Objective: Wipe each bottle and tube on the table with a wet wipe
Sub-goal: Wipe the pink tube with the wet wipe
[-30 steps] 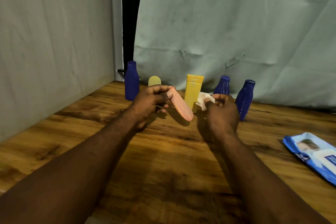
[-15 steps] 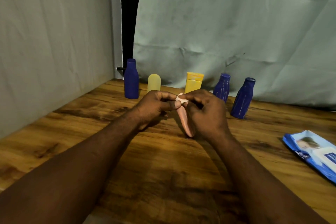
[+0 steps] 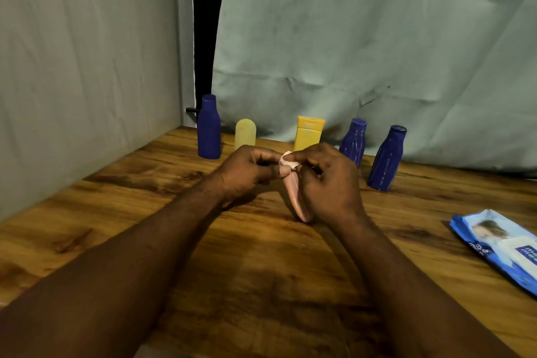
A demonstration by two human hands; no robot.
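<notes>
Here, in the head view, a pink tube (image 3: 296,197) is held tilted over the wooden table (image 3: 145,183). Its upper end is pinched by the curled fingers of the left hand (image 3: 247,173), while a wet wipe (image 3: 287,161) is clamped against that end by the fingertips of the right hand (image 3: 331,183). Behind the pink tube a blue bottle (image 3: 208,128), a pale rounded bottle (image 3: 245,134), a yellow tube (image 3: 309,132) and two more blue bottles (image 3: 353,139) are lined upright, and a wipes pack (image 3: 499,244) lies well to its right. Wiping of this tube is judged under way; next, the wipe would need to be drawn down its length.
</notes>
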